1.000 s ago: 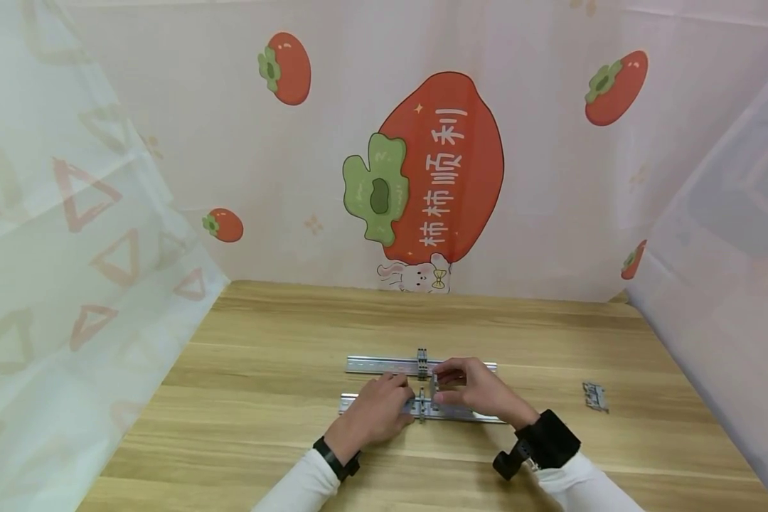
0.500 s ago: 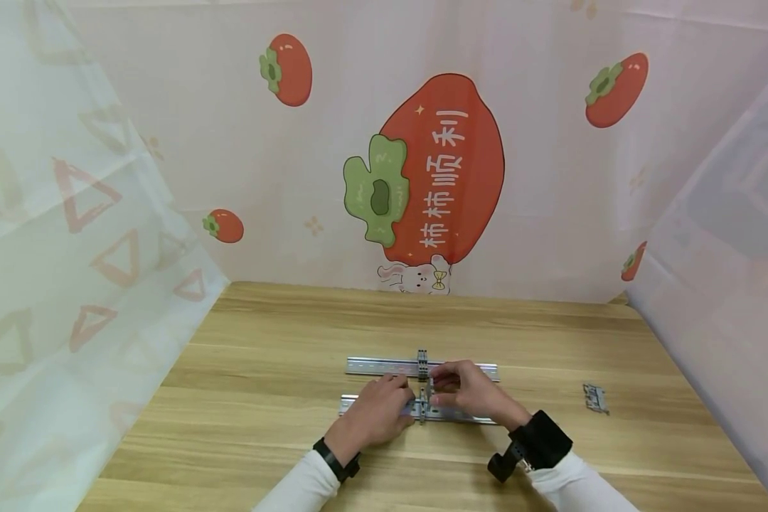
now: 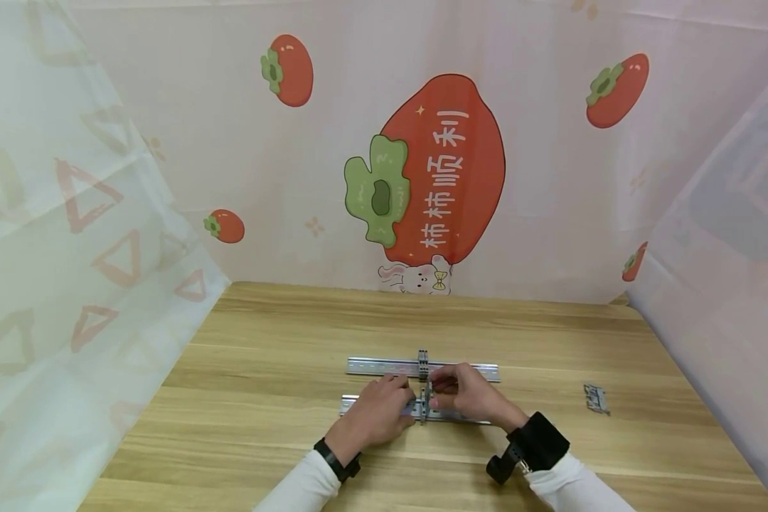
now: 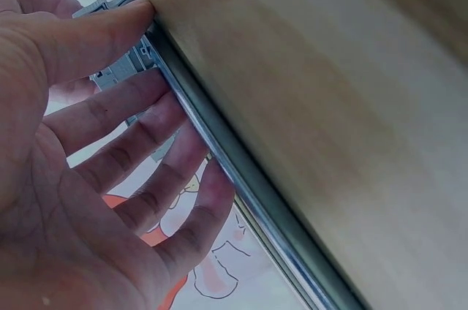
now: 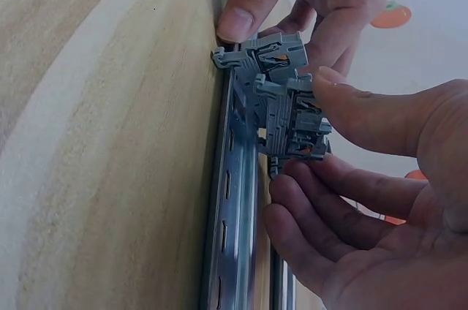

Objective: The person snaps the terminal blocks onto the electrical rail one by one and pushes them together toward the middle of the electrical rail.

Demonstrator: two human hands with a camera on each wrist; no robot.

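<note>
My left hand (image 3: 379, 409) grips the nearer metal DIN rail (image 5: 232, 200), thumb on one edge and fingers on the other. Beside that thumb, a grey terminal block (image 5: 281, 54) sits on the rail. Between thumb and fingertips, my right hand (image 3: 475, 395) pinches a second grey terminal block (image 5: 292, 120). It is upright over the rail, just right of the seated one and slightly tilted against it in the right wrist view. My left fingers hide part of the blocks in the left wrist view (image 4: 121, 69).
Behind lies a parallel DIN rail (image 3: 377, 366) carrying a stack of grey terminal blocks (image 3: 423, 364). Off to the right, another grey terminal block (image 3: 596, 399) lies flat on the wooden table (image 3: 262, 370). Printed cloth (image 3: 537, 213) hangs at the back and both sides.
My right hand has moved slightly left along the rail, bringing its terminal block up close to the seated one. My left hand stays in place on the rail.
</note>
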